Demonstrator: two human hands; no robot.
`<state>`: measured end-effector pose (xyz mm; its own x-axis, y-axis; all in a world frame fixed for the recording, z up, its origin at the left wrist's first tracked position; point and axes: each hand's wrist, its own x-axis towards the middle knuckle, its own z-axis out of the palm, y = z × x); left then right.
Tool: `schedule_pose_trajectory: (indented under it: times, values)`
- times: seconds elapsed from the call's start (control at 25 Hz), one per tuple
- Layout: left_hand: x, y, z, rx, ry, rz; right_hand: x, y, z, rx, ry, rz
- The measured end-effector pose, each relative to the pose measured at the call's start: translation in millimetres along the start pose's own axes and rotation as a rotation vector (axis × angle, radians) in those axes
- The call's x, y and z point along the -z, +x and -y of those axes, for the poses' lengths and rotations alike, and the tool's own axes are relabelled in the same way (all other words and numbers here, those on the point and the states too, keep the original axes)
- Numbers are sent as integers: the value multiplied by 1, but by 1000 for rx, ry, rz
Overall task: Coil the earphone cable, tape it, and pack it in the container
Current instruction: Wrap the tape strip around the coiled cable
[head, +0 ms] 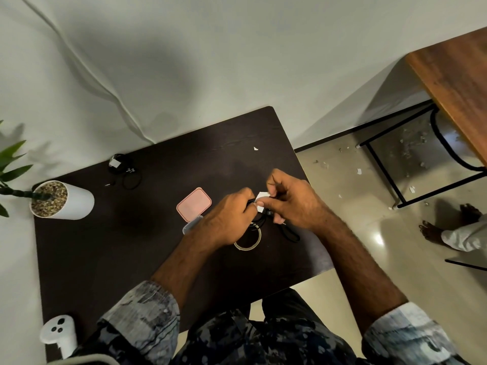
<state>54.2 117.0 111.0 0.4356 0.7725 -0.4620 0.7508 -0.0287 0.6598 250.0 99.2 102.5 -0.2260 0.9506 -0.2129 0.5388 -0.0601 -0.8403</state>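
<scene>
My left hand (228, 216) grips a coiled black earphone cable (263, 218) above the dark table (110, 248). My right hand (292, 204) pinches a white piece of tape (261, 196) against the coil, close to my left fingers. A loop of the cable (291, 234) hangs down to the right. A roll of tape (248, 239) lies on the table just under my hands. The pink container (193, 204) sits to the left of my left hand, with a clear piece (190, 224) beside it, partly hidden by my wrist.
Another taped black earphone bundle (121, 167) lies at the table's far left. A white plant pot (60, 200) stands at the left edge. A white controller (59, 334) rests at the near left corner. A wooden table (453, 83) and someone's bare feet (448, 222) are to the right.
</scene>
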Motion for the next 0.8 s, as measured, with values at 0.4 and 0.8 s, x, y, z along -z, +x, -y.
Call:
schedule_pose_trajectory:
  times: [0.4, 0.8]
  values:
    - [2, 1, 3, 29, -96, -57, -5, 2, -5, -27, 178, -26]
    - [2, 0, 3, 8, 157, -79, -5, 8, 5, -160, 56, 109]
